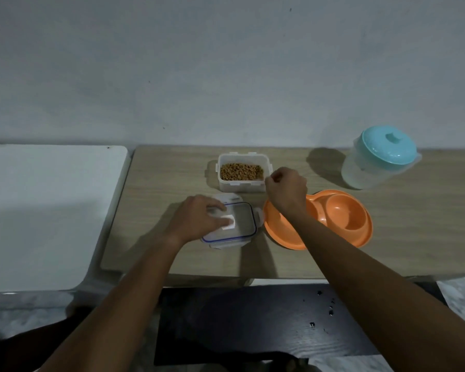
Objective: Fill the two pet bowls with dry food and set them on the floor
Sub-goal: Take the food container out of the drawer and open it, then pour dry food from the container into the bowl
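An open clear plastic container (242, 181) holding brown dry food (241, 172) stands at the back of the wooden table (172, 178). Its lid (239, 224), clear with a blue seal, lies flat in front of it, and my left hand (199, 218) rests on the lid's left part, fingers spread over it. An orange double pet bowl (344, 216) sits to the right of the lid; both wells that show look empty. My right hand (286, 187) hovers as a closed fist between the container's right edge and the bowl, its forearm crossing the bowl's left well.
A clear jug with a turquoise lid (381, 157) stands at the back right of the table. A white surface (51, 210) adjoins the table on the left. A dark board (266, 318) lies below the table's front edge. The wall is right behind the table.
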The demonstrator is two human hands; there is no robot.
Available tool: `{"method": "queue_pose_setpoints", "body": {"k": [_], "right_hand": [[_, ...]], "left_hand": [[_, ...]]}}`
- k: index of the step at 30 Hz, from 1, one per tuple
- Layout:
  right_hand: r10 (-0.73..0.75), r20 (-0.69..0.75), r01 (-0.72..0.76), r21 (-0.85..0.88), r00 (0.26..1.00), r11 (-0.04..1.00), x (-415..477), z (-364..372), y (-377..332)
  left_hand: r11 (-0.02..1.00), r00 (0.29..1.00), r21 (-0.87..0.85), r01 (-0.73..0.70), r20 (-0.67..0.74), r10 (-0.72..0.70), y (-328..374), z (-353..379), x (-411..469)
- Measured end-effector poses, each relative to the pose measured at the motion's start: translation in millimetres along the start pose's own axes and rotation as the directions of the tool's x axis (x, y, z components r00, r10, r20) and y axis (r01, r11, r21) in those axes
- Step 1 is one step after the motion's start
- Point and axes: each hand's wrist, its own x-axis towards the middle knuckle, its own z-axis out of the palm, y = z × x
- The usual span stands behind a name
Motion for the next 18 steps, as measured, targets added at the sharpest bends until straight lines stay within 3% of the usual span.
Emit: {"method": "queue_pose_setpoints", "body": {"k": [3, 5, 7, 13, 15, 18], "right_hand": [[0.139, 0.099, -0.14, 0.004, 0.985, 0.99, 27.3, 3.1, -0.7], [0.185, 0.21, -0.184, -0.024, 0.96, 0.983, 41.8, 8.2, -0.8], [0.2, 0.262, -0.206, -0.008, 0.944, 0.979, 50.6, 13.2, 2.2], [0.221, 0.211, -0.253, 0.139, 0.952, 0.957, 52.2, 6.8, 8.3], [0.269, 0.268, -0.351, 0.329, 0.925, 0.877, 50.6, -7.5, 9.8], [0.245, 0.438, -0.483, 0.598, 0.865, 0.639, 40.9, -42.3, 19.9]], "left_hand": [[0.968, 0.96, -0.237, 0.086, -0.241, -0.145, 10.4, 2.2, 27.6], [0.913, 0.942, -0.376, 0.159, -0.219, -0.254, 16.8, 6.2, 44.8], [0.875, 0.95, -0.451, 0.174, -0.158, -0.27, 19.7, 13.0, 56.3], [0.861, 0.944, -0.492, 0.125, -0.209, -0.257, 25.6, 23.4, 62.3], [0.854, 0.947, -0.515, 0.079, -0.23, -0.226, 34.3, 23.0, 61.2], [0.852, 0.952, -0.523, -0.012, -0.266, -0.15, 55.9, 23.6, 56.4]]}}
